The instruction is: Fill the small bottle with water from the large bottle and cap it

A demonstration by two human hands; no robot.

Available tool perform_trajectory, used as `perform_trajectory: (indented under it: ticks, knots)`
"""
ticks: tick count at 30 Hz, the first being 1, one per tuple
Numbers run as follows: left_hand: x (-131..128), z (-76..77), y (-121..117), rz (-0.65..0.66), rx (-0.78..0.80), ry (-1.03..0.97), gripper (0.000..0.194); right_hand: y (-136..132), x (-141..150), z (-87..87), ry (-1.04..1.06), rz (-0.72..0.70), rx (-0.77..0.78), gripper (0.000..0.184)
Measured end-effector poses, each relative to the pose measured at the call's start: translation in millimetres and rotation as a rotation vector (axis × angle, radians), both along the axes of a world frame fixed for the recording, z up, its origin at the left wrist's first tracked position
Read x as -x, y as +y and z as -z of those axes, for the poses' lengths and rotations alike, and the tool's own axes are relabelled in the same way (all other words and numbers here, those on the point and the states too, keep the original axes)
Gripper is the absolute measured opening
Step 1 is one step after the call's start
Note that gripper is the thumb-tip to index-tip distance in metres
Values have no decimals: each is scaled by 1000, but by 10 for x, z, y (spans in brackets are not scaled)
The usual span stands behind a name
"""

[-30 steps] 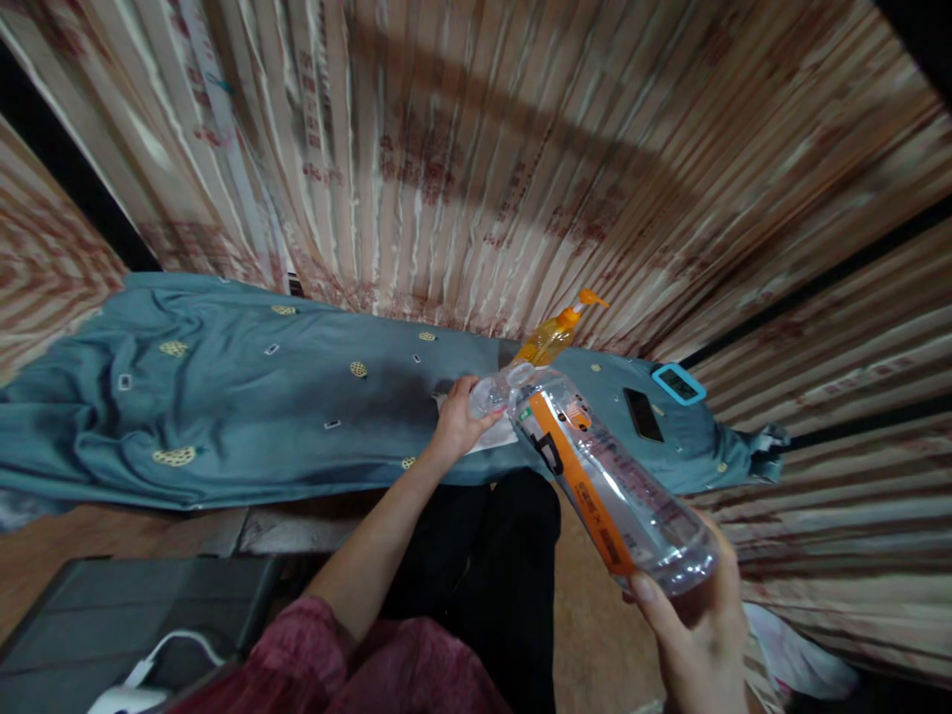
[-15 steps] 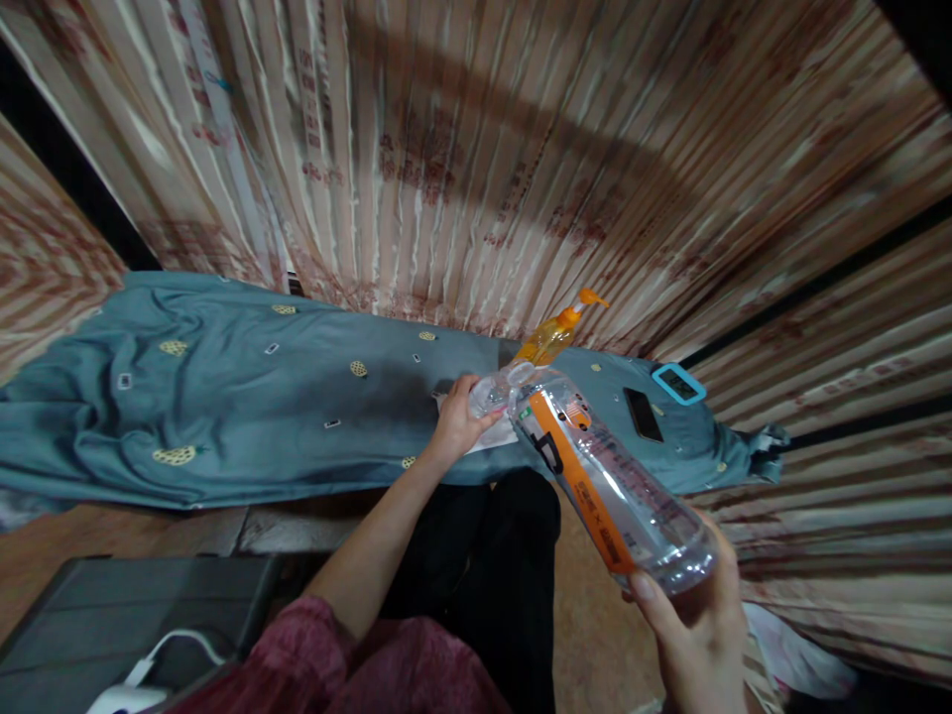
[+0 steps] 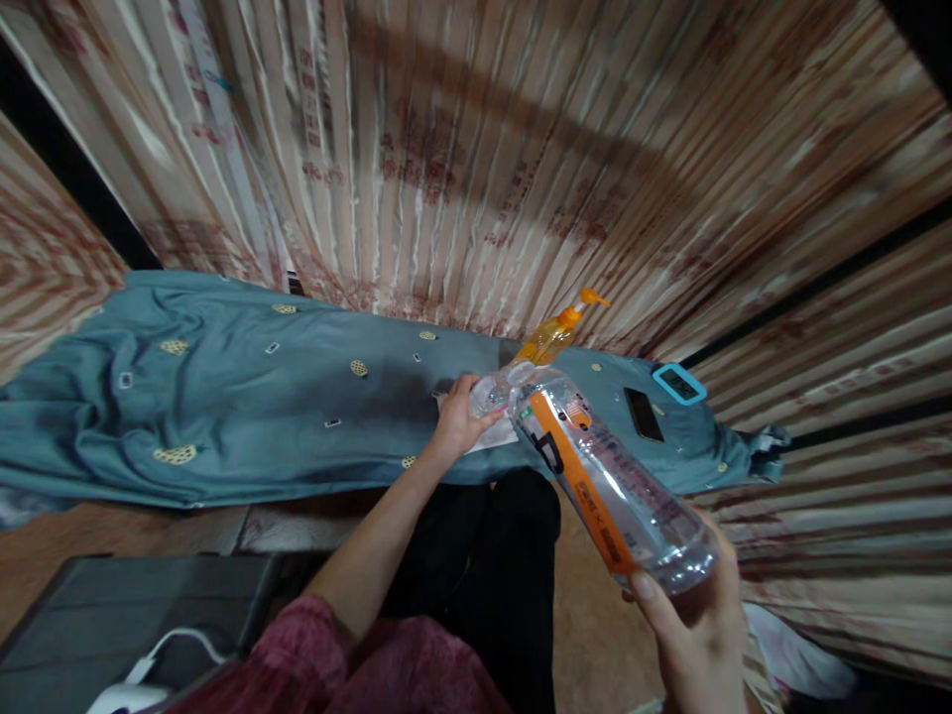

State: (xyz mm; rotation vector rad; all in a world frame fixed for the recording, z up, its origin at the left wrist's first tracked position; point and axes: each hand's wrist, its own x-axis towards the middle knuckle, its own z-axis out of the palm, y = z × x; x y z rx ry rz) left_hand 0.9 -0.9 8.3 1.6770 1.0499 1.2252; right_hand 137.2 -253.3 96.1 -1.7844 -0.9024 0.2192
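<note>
- Head view: your large clear bottle [image 3: 610, 486] is tilted in front of your knees, its neck end up by the cloth-covered table [image 3: 245, 397] and its base low in your right hand [image 3: 703, 620].
- Your right fingers are wrapped about that base, thumb on the near side; the others are partly hidden behind it.
- Your left hand [image 3: 457, 421] has thumb and fingers closed round a small clear container [image 3: 487, 395], above a white sheet [image 3: 495, 436]. The large bottle's neck sits close against it; you cannot tell from here whether they touch.
- The large bottle looks like thin, glossy plastic, so expect it to be light if little is inside; how much it holds is hard to tell. Its wall would likely give under a hard squeeze, and any wet spot would make it slick.
- Held by the base alone, it may swing at the neck. A palm round the middle, over the orange label [image 3: 576, 481], should steady it better.
- The small container seems light and easily tipped; pinch its sides gently, keeping your fingertips off the opening.
- Just beyond stands an orange pump bottle [image 3: 548, 339], near enough to be knocked.
</note>
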Motion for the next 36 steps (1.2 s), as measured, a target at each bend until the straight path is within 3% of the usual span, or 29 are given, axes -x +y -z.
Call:
perform_trajectory:
  ticks: [16,24,36]
  knots:
    - [4,-10,0,-4,8,-19,45,6,10,-22,-2,-9,2,82]
    - [-12,17,11,-2,15,-145,44,18,21,-23,-25,-14,11,80]
    - [-10,32,18,-4,-23,-40,45,-1,-19,24,-75,-33,4,82]
